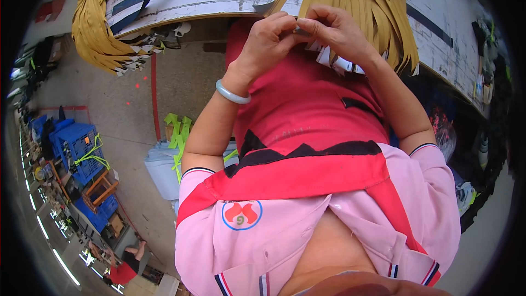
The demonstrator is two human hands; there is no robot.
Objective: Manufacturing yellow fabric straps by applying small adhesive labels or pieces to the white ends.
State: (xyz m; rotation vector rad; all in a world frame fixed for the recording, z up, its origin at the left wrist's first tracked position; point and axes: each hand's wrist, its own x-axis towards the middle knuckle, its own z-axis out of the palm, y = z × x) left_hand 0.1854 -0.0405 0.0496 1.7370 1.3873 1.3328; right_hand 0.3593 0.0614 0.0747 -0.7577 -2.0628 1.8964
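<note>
Left hand (268, 41) and right hand (335, 32) pinched shut together on a small strip end (301, 31) at the workbench edge (219, 5) (light, floppy, probably); best gripped near its tip

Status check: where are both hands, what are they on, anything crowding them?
Left hand and right hand together at table edge, fingers pinching a small grey piece. Bundle of tan strips hangs right beside the right hand.
</note>
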